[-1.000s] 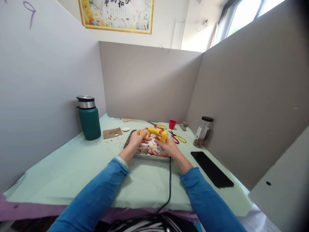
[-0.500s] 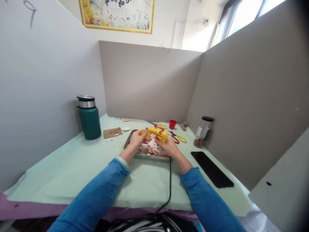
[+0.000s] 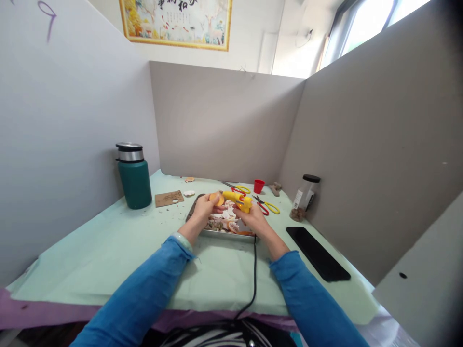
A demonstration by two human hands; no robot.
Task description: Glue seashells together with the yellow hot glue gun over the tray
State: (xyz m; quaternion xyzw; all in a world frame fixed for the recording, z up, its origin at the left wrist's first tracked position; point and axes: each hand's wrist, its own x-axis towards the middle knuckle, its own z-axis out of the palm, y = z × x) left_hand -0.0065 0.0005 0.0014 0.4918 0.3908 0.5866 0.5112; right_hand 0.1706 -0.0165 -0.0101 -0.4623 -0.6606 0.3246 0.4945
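My left hand point(image 3: 203, 212) is closed on a small orange disc-like piece point(image 3: 217, 198), pinched between thumb and fingers; its exact kind is too small to tell. In my right hand point(image 3: 251, 218) is a yellow hot glue gun point(image 3: 237, 199), its nozzle pointing left at the orange piece. A black cord point(image 3: 255, 270) runs from the gun down over the table's front edge. Both hands hover over a metal tray point(image 3: 227, 234) holding shell-like bits point(image 3: 231, 225) in white, pink and brown. My wrists partly hide the tray.
Two pairs of scissors, one of them red-and-yellow scissors point(image 3: 271, 207), lie behind the tray near a red cup point(image 3: 258, 186). A green bottle point(image 3: 133, 180), brown board point(image 3: 169, 198), clear jar point(image 3: 305, 197) and black flat slab point(image 3: 316, 253) stand or lie around. Grey partitions point(image 3: 227, 120) enclose the table.
My left hand has shifted slightly left with the orange piece, leaving a small gap from the nozzle. The glue gun has moved slightly right.
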